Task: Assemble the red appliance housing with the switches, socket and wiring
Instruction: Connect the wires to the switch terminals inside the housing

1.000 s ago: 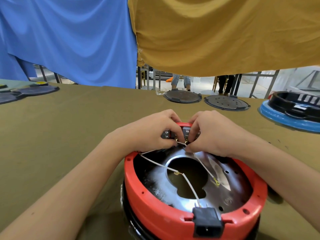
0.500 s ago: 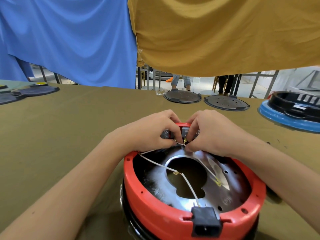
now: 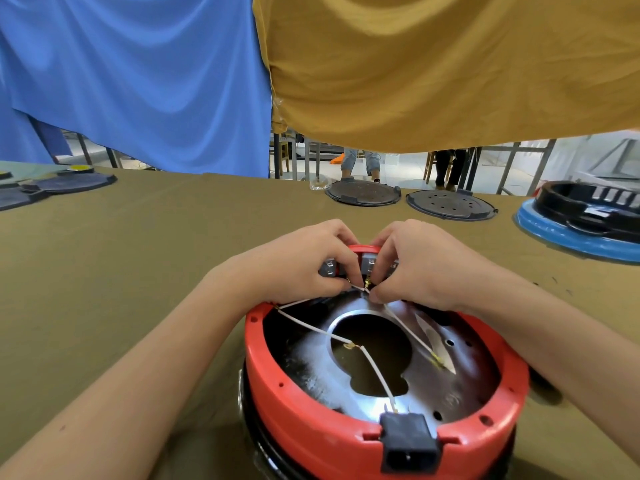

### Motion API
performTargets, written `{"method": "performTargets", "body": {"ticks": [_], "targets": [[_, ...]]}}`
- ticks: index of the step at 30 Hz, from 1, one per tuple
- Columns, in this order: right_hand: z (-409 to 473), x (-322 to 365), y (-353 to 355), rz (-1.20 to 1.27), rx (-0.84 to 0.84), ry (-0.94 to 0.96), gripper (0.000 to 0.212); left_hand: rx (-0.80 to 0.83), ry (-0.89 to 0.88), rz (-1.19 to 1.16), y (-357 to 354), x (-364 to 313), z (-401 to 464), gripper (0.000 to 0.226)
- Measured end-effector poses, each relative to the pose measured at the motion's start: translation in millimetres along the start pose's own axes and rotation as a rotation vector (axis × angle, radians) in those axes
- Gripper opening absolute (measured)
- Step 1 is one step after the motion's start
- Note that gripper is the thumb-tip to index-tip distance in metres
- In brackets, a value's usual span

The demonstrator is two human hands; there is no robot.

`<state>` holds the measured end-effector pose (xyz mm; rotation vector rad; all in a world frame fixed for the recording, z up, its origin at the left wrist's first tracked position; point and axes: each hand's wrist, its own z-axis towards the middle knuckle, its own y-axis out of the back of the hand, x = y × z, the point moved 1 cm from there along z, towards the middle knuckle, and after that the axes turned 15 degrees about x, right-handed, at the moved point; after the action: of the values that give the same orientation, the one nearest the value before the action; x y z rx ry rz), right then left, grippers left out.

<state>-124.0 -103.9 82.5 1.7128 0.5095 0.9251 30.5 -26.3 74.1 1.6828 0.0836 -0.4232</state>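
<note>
The red housing (image 3: 384, 393) sits open side up at lower centre of the frame on the olive counter (image 3: 121, 271). A black socket (image 3: 408, 441) is seated in its near rim; grey switches (image 3: 369, 263) sit at its far rim. Left hand (image 3: 298, 265) and right hand (image 3: 419, 265), fingers curled together, pinch the white wiring (image 3: 374, 365) at a brass terminal beside the switches. Dark round plates (image 3: 450, 204) lie at upper right.

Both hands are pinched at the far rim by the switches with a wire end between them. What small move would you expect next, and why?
Probably pushing the brass terminal onto a tab of the grey switch. The left hand and right hand both pinch the white wire end just below that switch at the far rim of the red housing, and the terminal seems not yet seated, though fingers hide the tab.
</note>
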Motion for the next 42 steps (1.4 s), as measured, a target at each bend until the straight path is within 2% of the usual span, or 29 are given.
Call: {"method": "performTargets", "body": {"ticks": [18, 24, 29, 32, 37, 42], "targets": [[-0.2, 1.2, -1.7, 0.003, -0.023, -0.025, 0.006, -0.008, 0.008, -0.013, -0.3, -0.5, -0.9, 0.015], [1.4, 1.2, -1.5, -0.087, -0.062, -0.072, 0.024, -0.013, 0.016, -0.007, -0.7, -0.3, -1.2, 0.017], [0.8, -0.5, -3.1, -0.082, -0.022, -0.053, 0.018, -0.02, 0.009, -0.003, -1.2, 1.0, -1.1, 0.015], [-0.1, -1.1, -3.4, -0.065, 0.02, -0.033, 0.021, -0.023, 0.003, -0.006, -1.9, 1.8, -1.0, 0.015], [2.7, 0.2, -5.2, -0.034, -0.029, -0.007, 0.003, -0.029, -0.001, 0.0, -2.2, 3.2, -0.5, 0.015], [4.4, -0.9, -6.3, -0.03, -0.043, -0.007, 0.01, -0.031, -0.004, 0.001, -3.0, 4.7, 0.2, 0.015]]}}
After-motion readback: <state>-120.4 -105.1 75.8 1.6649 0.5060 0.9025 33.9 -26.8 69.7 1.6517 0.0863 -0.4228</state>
